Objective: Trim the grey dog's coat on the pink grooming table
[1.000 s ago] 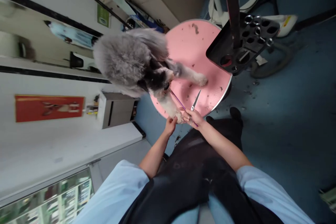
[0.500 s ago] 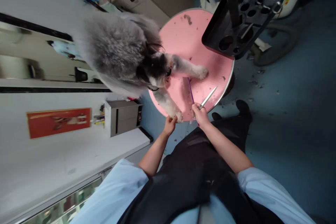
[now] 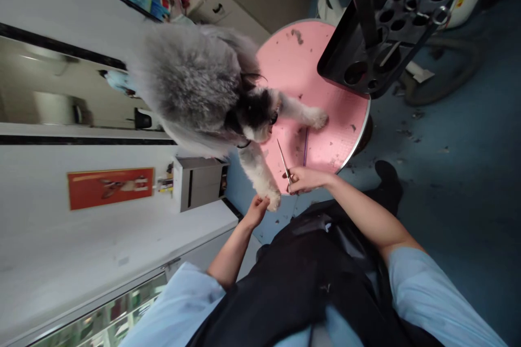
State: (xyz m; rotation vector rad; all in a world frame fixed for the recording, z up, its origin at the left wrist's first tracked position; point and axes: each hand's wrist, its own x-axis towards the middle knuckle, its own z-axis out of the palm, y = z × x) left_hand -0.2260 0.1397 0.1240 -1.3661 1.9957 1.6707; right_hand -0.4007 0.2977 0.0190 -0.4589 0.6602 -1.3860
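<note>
Steel scissors in right hand, fingers clamped on the handles, blades pointing up toward the dog's muzzle; purple comb looks gripped in the same hand. Risk: a sudden head or leg jerk could bring the tips onto face or paw. Left hand closed around front paw at edge of pink table. Dog fluffy grey, dark face, white legs, standing.
</note>
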